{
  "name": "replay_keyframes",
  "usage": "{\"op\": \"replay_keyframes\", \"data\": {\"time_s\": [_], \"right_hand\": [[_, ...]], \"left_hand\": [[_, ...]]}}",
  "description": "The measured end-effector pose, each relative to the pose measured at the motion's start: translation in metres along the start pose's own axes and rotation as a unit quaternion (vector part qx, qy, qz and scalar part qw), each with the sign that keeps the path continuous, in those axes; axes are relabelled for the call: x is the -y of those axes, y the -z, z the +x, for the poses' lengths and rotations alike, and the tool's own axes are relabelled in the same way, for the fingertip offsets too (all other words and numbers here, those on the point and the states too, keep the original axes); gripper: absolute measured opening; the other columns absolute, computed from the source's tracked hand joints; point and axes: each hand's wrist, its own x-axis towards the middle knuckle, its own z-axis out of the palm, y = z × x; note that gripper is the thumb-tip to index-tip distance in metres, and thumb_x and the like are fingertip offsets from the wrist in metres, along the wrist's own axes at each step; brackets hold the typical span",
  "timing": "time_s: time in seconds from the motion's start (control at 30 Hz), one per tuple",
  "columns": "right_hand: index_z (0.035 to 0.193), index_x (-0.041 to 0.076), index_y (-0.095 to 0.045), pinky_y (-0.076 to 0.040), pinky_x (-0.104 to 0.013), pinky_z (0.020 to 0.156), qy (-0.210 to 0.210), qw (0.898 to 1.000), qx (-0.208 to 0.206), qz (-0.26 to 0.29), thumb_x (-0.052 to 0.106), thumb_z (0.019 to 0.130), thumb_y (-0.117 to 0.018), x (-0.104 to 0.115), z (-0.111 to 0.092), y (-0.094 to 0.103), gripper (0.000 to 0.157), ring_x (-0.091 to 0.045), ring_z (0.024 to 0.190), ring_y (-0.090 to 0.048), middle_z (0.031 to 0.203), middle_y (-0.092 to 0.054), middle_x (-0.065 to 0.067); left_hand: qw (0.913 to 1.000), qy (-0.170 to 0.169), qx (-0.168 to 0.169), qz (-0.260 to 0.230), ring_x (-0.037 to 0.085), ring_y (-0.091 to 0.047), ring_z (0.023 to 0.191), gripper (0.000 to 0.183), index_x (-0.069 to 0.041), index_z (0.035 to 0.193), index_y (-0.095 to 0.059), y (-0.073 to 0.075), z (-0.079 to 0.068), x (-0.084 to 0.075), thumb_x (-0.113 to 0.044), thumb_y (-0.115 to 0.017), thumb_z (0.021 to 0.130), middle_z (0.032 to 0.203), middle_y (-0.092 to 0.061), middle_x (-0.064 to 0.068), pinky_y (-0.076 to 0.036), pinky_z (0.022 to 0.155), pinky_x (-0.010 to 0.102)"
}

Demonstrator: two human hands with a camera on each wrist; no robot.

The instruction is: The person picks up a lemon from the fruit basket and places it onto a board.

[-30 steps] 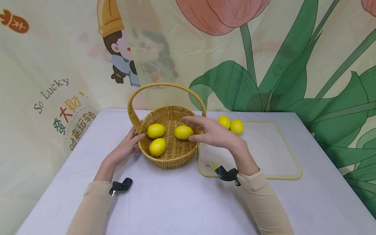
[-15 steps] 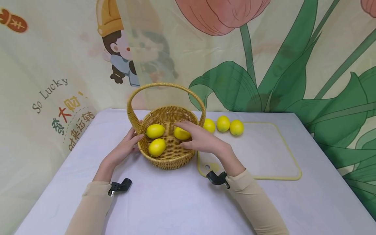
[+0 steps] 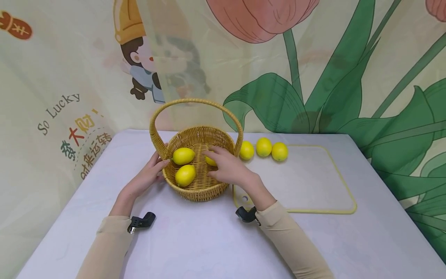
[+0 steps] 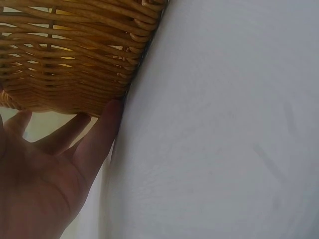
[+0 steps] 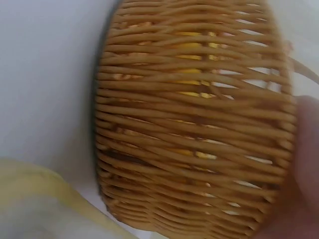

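In the head view, a wicker basket (image 3: pixel 198 193) with a tall hoop handle holds three lemons. Two of them, an upper lemon (image 3: pixel 183 155) and a lower lemon (image 3: pixel 186 175), lie in its left half. A third lemon (image 3: pixel 210 161) is partly covered by my right hand (image 3: pixel 228 166), which reaches over the right rim, thumb and fingers spread apart around it. My left hand (image 3: pixel 149 172) steadies the basket's left side near the handle's foot. The left wrist view shows its fingers (image 4: pixel 94 144) extended against the woven wall. In the right wrist view the basket wall hides most of my right hand.
A pale cutting board (image 3: pixel 299 182) with a yellow edge lies right of the basket. Along its back left edge sit three more lemons: a left one (image 3: pixel 246 150), a middle one (image 3: pixel 263 147) and a right one (image 3: pixel 280 151). A printed cloth (image 3: pixel 265 93) hangs behind the table.
My right hand has moved left, from the basket's right rim to over the right lemon inside, uncovering a lemon at the board's corner. The left hand has stayed at the basket.
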Motion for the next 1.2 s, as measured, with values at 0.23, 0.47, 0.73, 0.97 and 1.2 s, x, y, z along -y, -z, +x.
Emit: {"op": "replay_keyframes", "data": {"time_s": [0.23, 0.47, 0.73, 0.97, 1.2], "right_hand": [[0.151, 0.020, -0.043, -0.033, -0.048, 0.120, -0.022, 0.999, -0.002, -0.041, 0.018, 0.091, -0.067, 0.0052, 0.0063, -0.0057, 0.064, -0.034, 0.148, -0.033, 0.160, -0.033, -0.013], [0.150, 0.019, -0.044, -0.032, -0.048, 0.120, -0.035, 0.997, 0.005, -0.063, 0.014, 0.092, -0.064, 0.0063, 0.0062, -0.0060, 0.062, -0.035, 0.148, -0.031, 0.161, -0.032, -0.013], [0.144, 0.019, -0.054, -0.036, -0.049, 0.118, -0.025, 0.996, -0.003, -0.084, 0.011, 0.091, -0.065, 0.0076, 0.0053, -0.0063, 0.054, -0.036, 0.145, -0.037, 0.157, -0.039, -0.013], [0.141, 0.019, -0.056, -0.041, -0.051, 0.113, -0.024, 0.997, 0.005, -0.076, 0.010, 0.088, -0.065, 0.0088, 0.0047, -0.0063, 0.054, -0.039, 0.136, -0.048, 0.151, -0.047, -0.013], [0.143, 0.020, -0.054, -0.049, -0.047, 0.102, -0.033, 0.997, 0.023, -0.061, 0.018, 0.084, -0.073, 0.0097, 0.0040, -0.0052, 0.062, -0.032, 0.123, -0.058, 0.148, -0.050, -0.011]], "left_hand": [[1.0000, -0.001, -0.001, -0.003, 0.039, -0.037, 0.144, 0.068, -0.042, 0.158, 0.001, -0.0003, 0.0000, 0.0017, -0.048, -0.041, 0.105, 0.168, -0.010, 0.012, -0.049, 0.104, 0.043], [1.0000, -0.004, 0.000, -0.006, 0.038, -0.035, 0.145, 0.068, -0.041, 0.158, 0.001, -0.0016, 0.0007, 0.0015, -0.047, -0.041, 0.105, 0.168, -0.010, 0.012, -0.048, 0.105, 0.043], [0.9999, -0.005, 0.000, -0.009, 0.039, -0.035, 0.146, 0.068, -0.042, 0.158, 0.001, -0.0014, 0.0015, 0.0003, -0.048, -0.041, 0.105, 0.168, -0.009, 0.011, -0.046, 0.107, 0.048], [0.9999, -0.001, 0.001, -0.011, 0.039, -0.035, 0.145, 0.068, -0.041, 0.158, 0.001, -0.0022, 0.0007, -0.0006, -0.048, -0.041, 0.105, 0.168, -0.009, 0.012, -0.047, 0.106, 0.047], [1.0000, 0.000, -0.003, -0.009, 0.038, -0.035, 0.145, 0.068, -0.042, 0.158, 0.001, -0.0021, -0.0002, 0.0008, -0.048, -0.041, 0.105, 0.168, -0.010, 0.011, -0.048, 0.106, 0.043]]}}
